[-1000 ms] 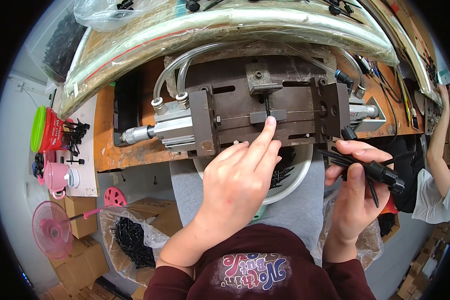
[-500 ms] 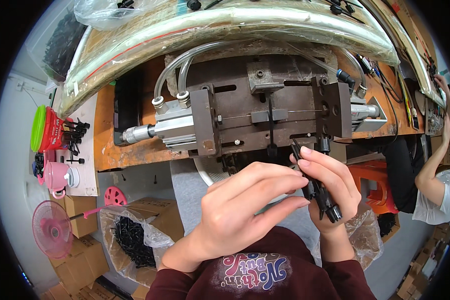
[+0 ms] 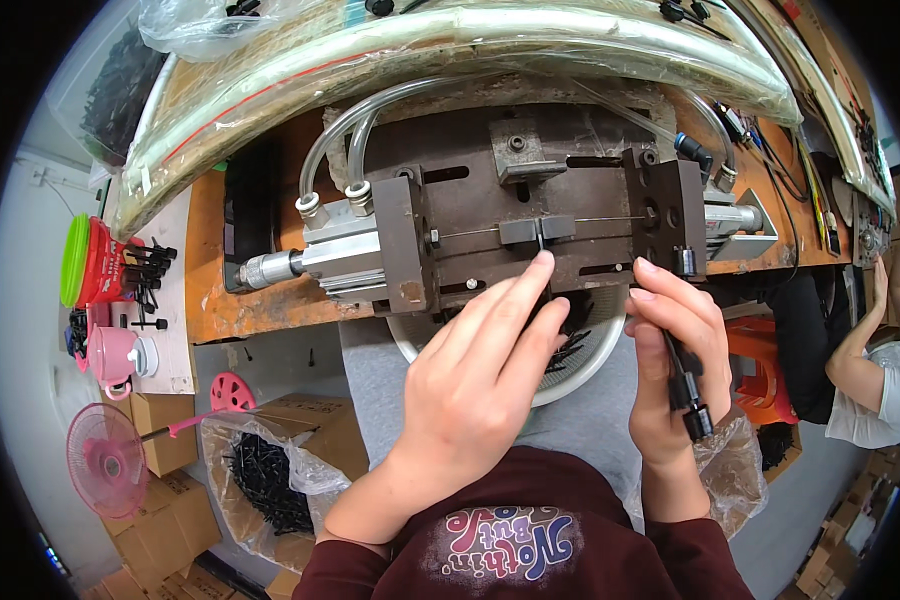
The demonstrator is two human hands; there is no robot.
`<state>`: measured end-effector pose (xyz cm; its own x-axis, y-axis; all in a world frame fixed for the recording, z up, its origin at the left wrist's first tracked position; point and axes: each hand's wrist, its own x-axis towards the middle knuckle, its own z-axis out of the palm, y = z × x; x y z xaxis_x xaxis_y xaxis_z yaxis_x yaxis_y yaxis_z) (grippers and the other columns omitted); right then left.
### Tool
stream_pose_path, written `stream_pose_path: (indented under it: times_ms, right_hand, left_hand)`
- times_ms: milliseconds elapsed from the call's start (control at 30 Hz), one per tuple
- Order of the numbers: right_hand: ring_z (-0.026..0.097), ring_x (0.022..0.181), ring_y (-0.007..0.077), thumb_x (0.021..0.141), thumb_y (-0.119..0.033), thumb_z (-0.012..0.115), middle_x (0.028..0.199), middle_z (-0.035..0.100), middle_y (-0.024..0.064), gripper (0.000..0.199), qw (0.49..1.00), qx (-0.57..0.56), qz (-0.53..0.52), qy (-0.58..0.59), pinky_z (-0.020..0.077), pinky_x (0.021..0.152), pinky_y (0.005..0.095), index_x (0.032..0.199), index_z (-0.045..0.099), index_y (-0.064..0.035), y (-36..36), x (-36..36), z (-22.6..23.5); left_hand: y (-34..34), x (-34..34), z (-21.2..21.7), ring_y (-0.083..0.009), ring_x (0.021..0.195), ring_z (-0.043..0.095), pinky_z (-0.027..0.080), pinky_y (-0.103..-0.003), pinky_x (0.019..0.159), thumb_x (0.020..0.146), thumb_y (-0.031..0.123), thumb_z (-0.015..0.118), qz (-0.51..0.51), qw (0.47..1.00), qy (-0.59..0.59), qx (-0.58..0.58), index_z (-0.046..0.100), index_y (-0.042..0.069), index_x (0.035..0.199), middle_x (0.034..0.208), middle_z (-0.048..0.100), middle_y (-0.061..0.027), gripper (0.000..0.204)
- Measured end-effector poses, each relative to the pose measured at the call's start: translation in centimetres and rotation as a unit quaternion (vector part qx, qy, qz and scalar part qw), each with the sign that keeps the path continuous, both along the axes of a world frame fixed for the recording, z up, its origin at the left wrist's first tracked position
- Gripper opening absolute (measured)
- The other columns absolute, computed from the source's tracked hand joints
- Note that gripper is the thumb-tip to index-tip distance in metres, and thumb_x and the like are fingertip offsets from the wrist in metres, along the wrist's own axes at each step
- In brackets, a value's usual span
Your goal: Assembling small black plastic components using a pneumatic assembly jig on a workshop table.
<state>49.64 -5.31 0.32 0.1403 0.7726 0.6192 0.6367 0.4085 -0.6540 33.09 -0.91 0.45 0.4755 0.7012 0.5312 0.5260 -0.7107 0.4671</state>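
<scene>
My left hand (image 3: 470,375) reaches to the metal fixture (image 3: 590,245), its index finger and thumb closed around the lower end of a thin black plastic stem (image 3: 541,238). The stem's upper end lies at the small grey clamp blocks (image 3: 518,233) in the middle; the rest is hidden by my fingers. Off to the right, my right hand (image 3: 678,370) is curled round several black plastic stem parts (image 3: 692,400), whose thicker ends stick out below the palm. A black cylindrical end (image 3: 683,262) shows just above its fingertips.
Below the fixture, a white basket (image 3: 610,345) with black parts sits on my lap. Air cylinders (image 3: 345,255) and clear hoses flank the fixture. A plastic-wrapped ledge (image 3: 450,50) runs behind. Bagged black parts (image 3: 265,480) and a pink fan (image 3: 107,458) stand left; another person (image 3: 870,370) sits right.
My left hand has moved from beside the right hand up to the stem in the fixture. The stem has shifted toward me. My right hand has moved slightly right, still holding its parts.
</scene>
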Motion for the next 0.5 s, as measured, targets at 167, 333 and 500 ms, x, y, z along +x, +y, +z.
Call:
stream_pose_path:
  times_ms: [167, 333, 500]
  right_hand:
    - [0.063, 0.080, 0.0156, 0.092, -0.005, 0.058, 0.108, 0.065, 0.0177, 0.018, 0.981, -0.049, 0.065, 0.177, 0.0518, 0.074, 0.0274, 0.108, 0.059, 0.0021, -0.6, 0.1, 0.1]
    - [0.065, 0.074, 0.0170, 0.090, 0.000, 0.058, 0.105, 0.064, 0.0226, 0.023, 0.918, -0.102, 0.135, 0.358, 0.0531, 0.064, 0.0237, 0.112, 0.053, 0.0059, -1.0, 0.6, 0.2]
    - [0.066, 0.077, 0.0194, 0.086, 0.003, 0.062, 0.102, 0.064, 0.0214, 0.011, 0.867, -0.168, 0.134, 0.450, 0.0537, 0.064, 0.0244, 0.096, 0.064, 0.0071, -0.8, 0.4, 1.0]
  left_hand:
    - [0.6, 0.4, -0.1, -0.0278, 0.091, 0.066, 0.054, -0.034, 0.080, 0.071, -0.001, 0.073, -0.002, 1.000, -0.004, 0.002, 0.066, -0.003, 0.097, 0.118, 0.062, -0.0173, 0.027]
    - [-0.1, -0.5, 1.6, -0.0242, 0.093, 0.067, 0.058, -0.029, 0.075, 0.071, -0.013, 0.068, -0.077, 0.945, -0.224, -0.225, 0.064, -0.007, 0.097, 0.119, 0.060, -0.0202, 0.027]
    - [-0.5, -1.3, 1.2, -0.0316, 0.099, 0.064, 0.061, -0.036, 0.076, 0.076, -0.017, 0.059, -0.104, 0.756, -0.457, -0.457, 0.034, -0.007, 0.128, 0.104, 0.059, -0.0227, 0.059]
